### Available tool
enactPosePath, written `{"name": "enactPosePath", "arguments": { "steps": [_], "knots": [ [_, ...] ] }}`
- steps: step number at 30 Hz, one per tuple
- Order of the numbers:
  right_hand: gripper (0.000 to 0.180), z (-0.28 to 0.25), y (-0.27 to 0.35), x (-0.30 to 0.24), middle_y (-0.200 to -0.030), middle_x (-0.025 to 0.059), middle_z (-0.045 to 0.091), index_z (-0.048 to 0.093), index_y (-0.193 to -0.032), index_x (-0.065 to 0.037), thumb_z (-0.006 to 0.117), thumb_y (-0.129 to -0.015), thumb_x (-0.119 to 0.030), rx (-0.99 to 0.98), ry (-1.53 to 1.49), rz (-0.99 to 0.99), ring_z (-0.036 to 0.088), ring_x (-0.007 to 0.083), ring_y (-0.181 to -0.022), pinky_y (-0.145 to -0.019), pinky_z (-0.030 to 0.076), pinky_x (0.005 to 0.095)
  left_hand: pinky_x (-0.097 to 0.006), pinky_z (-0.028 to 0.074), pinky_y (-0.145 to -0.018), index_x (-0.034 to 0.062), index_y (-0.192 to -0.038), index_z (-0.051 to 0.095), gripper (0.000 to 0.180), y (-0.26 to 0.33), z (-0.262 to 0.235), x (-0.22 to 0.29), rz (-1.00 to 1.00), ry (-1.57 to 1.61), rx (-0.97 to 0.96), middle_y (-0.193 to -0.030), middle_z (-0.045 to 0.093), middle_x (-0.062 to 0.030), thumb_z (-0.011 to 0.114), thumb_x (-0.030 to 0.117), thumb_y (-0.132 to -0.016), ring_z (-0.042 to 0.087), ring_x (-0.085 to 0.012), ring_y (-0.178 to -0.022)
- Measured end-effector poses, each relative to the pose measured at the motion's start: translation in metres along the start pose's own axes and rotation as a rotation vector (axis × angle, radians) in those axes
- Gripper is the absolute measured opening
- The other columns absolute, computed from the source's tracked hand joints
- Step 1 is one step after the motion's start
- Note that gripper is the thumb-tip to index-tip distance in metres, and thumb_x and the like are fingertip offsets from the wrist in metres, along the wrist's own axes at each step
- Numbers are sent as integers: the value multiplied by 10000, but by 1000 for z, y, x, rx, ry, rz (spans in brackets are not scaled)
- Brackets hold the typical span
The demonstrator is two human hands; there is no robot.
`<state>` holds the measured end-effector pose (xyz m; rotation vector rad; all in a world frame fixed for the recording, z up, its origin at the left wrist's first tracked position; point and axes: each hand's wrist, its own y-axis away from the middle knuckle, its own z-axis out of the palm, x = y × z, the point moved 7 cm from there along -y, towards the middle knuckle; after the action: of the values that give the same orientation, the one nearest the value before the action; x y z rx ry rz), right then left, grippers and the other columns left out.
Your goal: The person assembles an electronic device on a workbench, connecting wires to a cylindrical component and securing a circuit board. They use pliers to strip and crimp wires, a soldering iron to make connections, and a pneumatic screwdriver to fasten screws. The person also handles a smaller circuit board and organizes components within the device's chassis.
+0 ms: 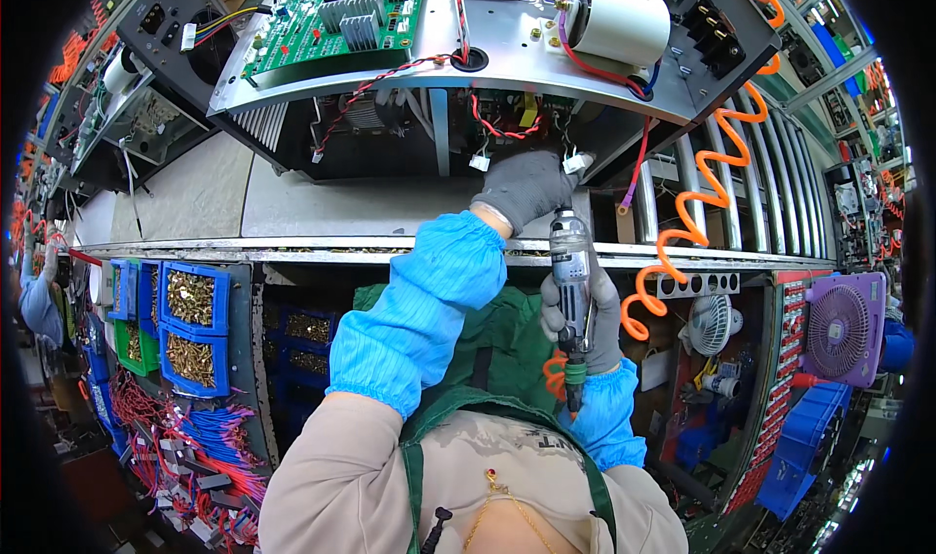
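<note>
In front of me stands an open metal chassis (pixel 336 86) with a green circuit board (pixel 336 18) and a white cylinder (pixel 620 18) on its top plate. My left hand (pixel 526 188), in a grey glove, reaches into the chassis's lower bay beside white wire connectors. Its fingers are bent and partly hidden, so what they hold, if anything, does not show. Just below it, my right hand (pixel 603 315), also gloved, is closed around a silver and black inline air wrench (pixel 571 271). The tool's head points toward the chassis, close to my left hand.
An orange coiled hose (pixel 721 179) hangs at the right, over a roller conveyor (pixel 770 189). Blue bins (pixel 229 305) of small metal parts and bundled wires (pixel 200 447) lie at the left. A purple fan (pixel 844 328) stands at the right. Another chassis (pixel 127 135) is further left.
</note>
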<state>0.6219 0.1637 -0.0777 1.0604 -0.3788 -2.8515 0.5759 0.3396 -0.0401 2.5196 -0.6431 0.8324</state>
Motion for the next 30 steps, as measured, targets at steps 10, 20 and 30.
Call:
{"name": "enactPosePath", "arguments": {
  "steps": [10, 20, 30],
  "knots": [
    [602, 11, -2, -4, -792, 108, 589, 331, -1375, -132, 553, -894, -420, 62, 125, -5, 604, 153, -521, -405, 502, 260, -463, 471, -756, 49, -794, 687, 757, -5, -3, 3, 44, 16, -67, -792, 652, -193, 315, 704, -867, 628, -374, -811],
    [626, 12, -3, -2, -799, 106, 594, 294, -1419, -170, 552, -899, -403, 42, 126, -24, 611, 152, -525, -419, 517, 258, -456, 482, -734, 52, -787, 687, 757, -3, 1, -2, 19, 16, 13, -802, 658, -189, 328, 715, -855, 626, -383, -803],
    [813, -10, 8, 10, -797, 96, 588, 180, -1480, -247, 601, -829, -490, 81, 141, 59, 602, 147, -534, -435, 518, 273, -347, 470, -719, 49, -865, 655, 385, 13, 32, -34, 18, 852, 69, -800, 624, -117, 570, 424, -857, 623, -257, -804]
  ]
}}
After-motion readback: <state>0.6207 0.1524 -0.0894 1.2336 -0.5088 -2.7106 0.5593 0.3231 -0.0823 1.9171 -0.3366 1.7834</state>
